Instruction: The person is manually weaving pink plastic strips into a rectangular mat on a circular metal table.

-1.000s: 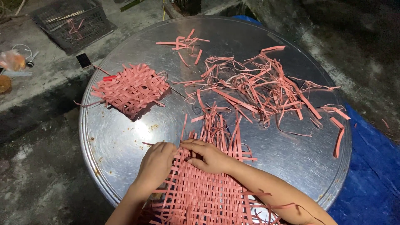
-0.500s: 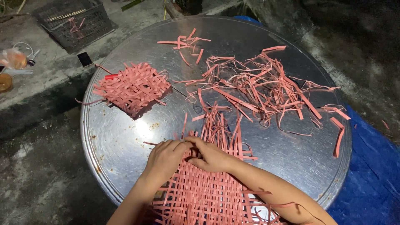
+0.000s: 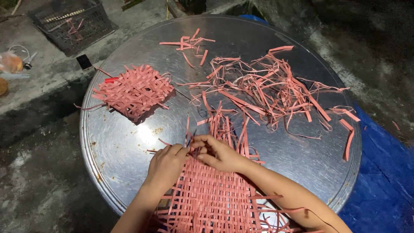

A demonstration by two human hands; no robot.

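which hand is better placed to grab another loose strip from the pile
Right, probably. The right hand sits on the woven mat's far edge, nearer the loose strips. The left hand is farther.

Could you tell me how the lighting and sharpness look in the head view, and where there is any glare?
Head view: one bright light from above leaves a glare patch on the round metal tray left of the left hand; the surrounding ground falls into darkness; the woven mat, right hand and loose strips are sharp, without visible motion blur.

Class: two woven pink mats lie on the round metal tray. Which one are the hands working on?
The larger woven mat at the tray's near edge; both hands rest on its top edge. The smaller mat lies untouched, far left.
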